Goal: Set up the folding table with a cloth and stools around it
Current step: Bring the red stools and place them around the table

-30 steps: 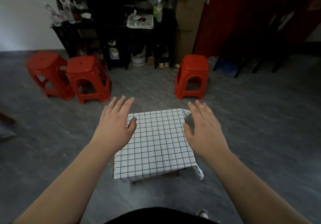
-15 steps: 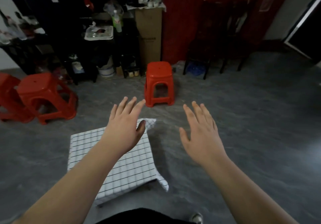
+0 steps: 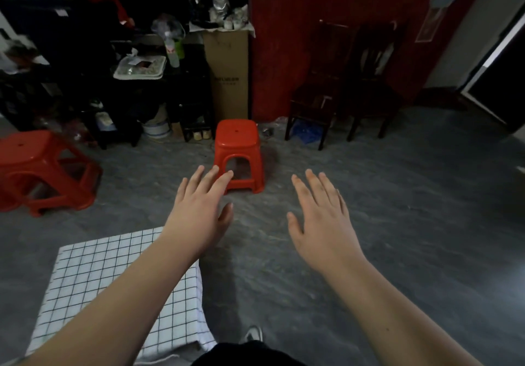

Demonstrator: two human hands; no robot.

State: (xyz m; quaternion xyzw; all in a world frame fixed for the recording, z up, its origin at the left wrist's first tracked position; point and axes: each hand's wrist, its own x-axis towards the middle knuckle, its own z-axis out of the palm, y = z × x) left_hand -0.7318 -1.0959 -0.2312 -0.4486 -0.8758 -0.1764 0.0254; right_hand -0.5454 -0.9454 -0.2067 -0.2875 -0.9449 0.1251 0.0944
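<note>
Both hands are out in front, palms down, fingers straight and spread, holding nothing. The left hand (image 3: pixel 200 218) reaches toward a red stool (image 3: pixel 238 152) that stands upright on the grey floor (image 3: pixel 397 223), straight ahead and farther off; the left fingertips overlap the stool's near left leg in the head view, though whether they touch it cannot be told, and the stool more likely lies beyond them. The right hand (image 3: pixel 321 220) hovers to the right of the stool, its fingertips level with the stool's foot and apart from it. So the stool lies ahead and slightly left of the gap between the hands, with the left hand nearer. Its seat is roughly square, so neither axis matters much; its near face, with the arched opening, is turned to the person. The checked cloth (image 3: pixel 113 286) already covers the table at the near left, under the left forearm. A second stool (image 3: pixel 42 166) stands far left, well apart from the table and from both hands. The likely next move is to take the middle stool by its seat edges and bring it back to the table.
</note>
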